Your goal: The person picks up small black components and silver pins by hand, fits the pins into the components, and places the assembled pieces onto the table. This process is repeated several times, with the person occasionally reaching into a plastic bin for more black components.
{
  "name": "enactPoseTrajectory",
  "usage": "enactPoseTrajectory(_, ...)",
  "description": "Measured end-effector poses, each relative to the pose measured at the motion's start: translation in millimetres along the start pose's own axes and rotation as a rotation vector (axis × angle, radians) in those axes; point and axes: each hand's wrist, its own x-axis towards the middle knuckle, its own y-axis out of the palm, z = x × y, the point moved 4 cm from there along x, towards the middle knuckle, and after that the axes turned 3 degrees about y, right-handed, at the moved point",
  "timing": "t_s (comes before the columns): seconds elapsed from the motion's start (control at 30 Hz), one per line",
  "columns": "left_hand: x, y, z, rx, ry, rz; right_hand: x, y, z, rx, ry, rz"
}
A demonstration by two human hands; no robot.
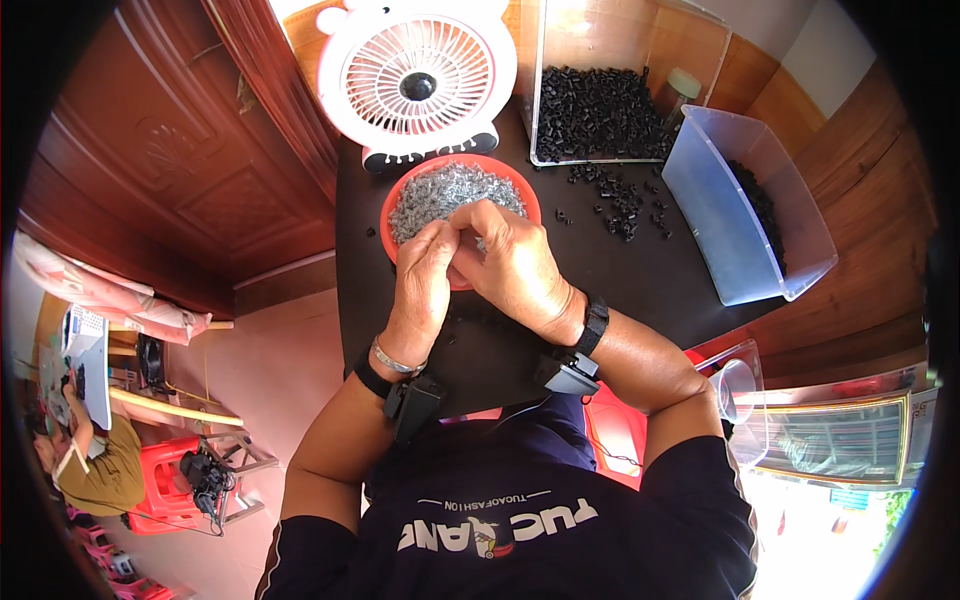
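My left hand (424,285) and my right hand (518,270) meet over the near side of a round red bowl (388,222). Small silvery-grey parts (440,190) are heaped inside it. Both hands have their fingers bent inward and closed, with the fingertips brought together. Whatever sits between the fingertips is hidden by the hands or too small to make out. The right hand covers part of the bowl's near rim. Each wrist wears a dark strap with a small black box.
Behind the bowl stands a white and pink fan (418,45). A clear bin (632,40) of small black parts is at the back right, beside a tilted bluish tub (715,225). Loose black parts (620,205) lie on the dark table (640,270). Another person (105,465) sits far left.
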Motion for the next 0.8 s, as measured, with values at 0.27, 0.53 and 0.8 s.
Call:
enactPoseTrajectory(0.27, 2.1, 1.4, -0.4, -0.078, -0.029, -0.056, 4.6, -3.0, 1.8, 0.139, 0.106, 0.095)
enactPoseTrajectory(0.53, 4.1, -6.0, -1.6, 0.049, -0.116, 0.014, 7.5, -6.0, -17.6, 0.264, 0.123, 0.207)
enactPoseTrajectory(0.8, 2.7, -6.6, -5.1, -0.049, -0.165, 0.105, 7.1, -6.1, -45.2, 0.871, 0.576, 0.278)
